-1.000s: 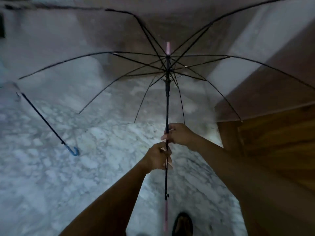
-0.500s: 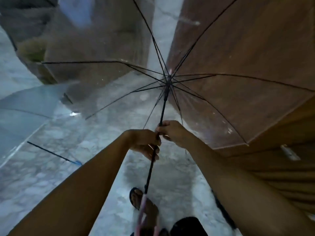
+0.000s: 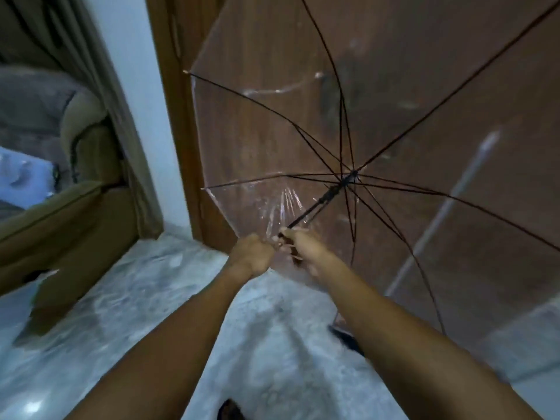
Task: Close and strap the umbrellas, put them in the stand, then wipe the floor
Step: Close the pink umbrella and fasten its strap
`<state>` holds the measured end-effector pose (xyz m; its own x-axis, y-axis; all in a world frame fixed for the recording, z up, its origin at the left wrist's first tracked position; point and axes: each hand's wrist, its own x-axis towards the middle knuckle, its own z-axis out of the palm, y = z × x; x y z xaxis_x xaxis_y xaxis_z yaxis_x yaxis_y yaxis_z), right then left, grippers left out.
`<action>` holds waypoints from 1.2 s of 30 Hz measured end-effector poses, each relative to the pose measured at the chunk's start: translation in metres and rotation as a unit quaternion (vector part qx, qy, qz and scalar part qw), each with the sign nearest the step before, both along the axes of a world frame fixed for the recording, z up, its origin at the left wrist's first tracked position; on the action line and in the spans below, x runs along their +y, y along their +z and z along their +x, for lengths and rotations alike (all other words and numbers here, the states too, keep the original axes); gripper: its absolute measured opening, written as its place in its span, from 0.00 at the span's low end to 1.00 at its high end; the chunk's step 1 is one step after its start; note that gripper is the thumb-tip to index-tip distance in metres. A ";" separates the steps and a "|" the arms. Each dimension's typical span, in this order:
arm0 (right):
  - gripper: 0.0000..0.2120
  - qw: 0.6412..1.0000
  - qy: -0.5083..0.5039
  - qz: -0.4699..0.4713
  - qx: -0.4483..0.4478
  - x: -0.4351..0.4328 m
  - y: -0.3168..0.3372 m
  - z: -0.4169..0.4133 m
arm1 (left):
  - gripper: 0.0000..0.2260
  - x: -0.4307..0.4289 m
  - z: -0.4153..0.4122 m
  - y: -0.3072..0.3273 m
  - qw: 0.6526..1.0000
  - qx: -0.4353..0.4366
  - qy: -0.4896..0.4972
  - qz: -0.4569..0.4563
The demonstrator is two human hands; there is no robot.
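Head view: umbrella [image 3: 348,177] has swung up & right in the last sec, off the floor [image 3: 136,298], and is now tilted w/ canopy [image 3: 257,147] toward the door [image 3: 181,147]. Ribs [image 3: 272,113] still fully spread, so not closed yet. We hold the shaft [image 3: 315,207] w/ left hand [image 3: 253,256] & right hand [image 3: 298,242] side by side, fingers clamped round it. 2nd umbrella is now out of view. Collapsing this one prob comes next.

The umbrella [image 3: 257,131] has a clear, glossy plastic canopy on thin dark ribs, before a brown wood-grain door [image 3: 424,56] and marbled floor [image 3: 121,328].
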<state>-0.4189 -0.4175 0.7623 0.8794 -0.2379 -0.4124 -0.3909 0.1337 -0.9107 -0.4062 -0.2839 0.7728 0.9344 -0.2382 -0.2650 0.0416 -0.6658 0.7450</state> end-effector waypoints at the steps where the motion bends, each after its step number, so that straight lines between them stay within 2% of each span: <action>1: 0.10 1.000 -0.025 0.000 -0.017 -0.022 0.019 -0.020 | 0.15 -0.011 -0.017 0.019 1.000 -0.012 -0.023 -0.010; 3: 0.11 0.995 -0.074 0.029 -0.065 -0.062 0.065 -0.058 | 0.15 -0.032 -0.048 0.059 0.995 -0.046 -0.089 -0.020; 6: 0.11 0.974 -0.172 0.056 -0.133 -0.114 0.139 -0.110 | 0.23 -0.056 -0.087 0.110 0.982 -0.096 -0.149 -0.063; 10: 0.20 0.941 -0.270 0.091 -0.183 -0.165 0.218 -0.172 | 0.28 -0.081 -0.115 0.159 0.962 -0.148 -0.209 -0.095; 15: 0.19 0.896 -0.376 0.076 -0.222 -0.183 0.277 -0.224 | 0.24 -0.101 -0.134 0.196 0.923 -0.178 -0.324 -0.105; 18: 0.16 0.865 -0.435 0.076 -0.239 -0.189 0.297 -0.247 | 0.25 -0.096 -0.136 0.207 0.903 -0.179 -0.379 -0.090; 21: 0.15 0.860 -0.439 0.081 -0.249 -0.194 0.304 -0.266 | 0.26 -0.087 -0.138 0.213 0.887 -0.187 -0.410 -0.098; 25: 0.14 0.836 -0.442 0.092 -0.313 -0.193 0.314 -0.276 | 0.25 -0.091 -0.148 0.219 0.865 -0.261 -0.412 -0.117; 28: 0.15 0.812 -0.454 0.094 -0.353 -0.190 0.320 -0.282 | 0.24 -0.095 -0.151 0.220 0.853 -0.276 -0.422 -0.130; 31: 0.12 0.796 -0.472 0.083 -0.369 -0.188 0.326 -0.282 | 0.24 -0.100 -0.150 0.225 0.853 -0.267 -0.428 -0.135; 34: 0.15 0.783 -0.488 0.070 -0.380 -0.185 0.330 -0.276 | 0.25 -0.104 -0.149 0.234 0.853 -0.256 -0.432 -0.144; 36: 0.12 0.781 -0.483 0.081 -0.388 -0.179 0.332 -0.267 | 0.26 -0.106 -0.147 0.242 0.851 -0.243 -0.439 -0.155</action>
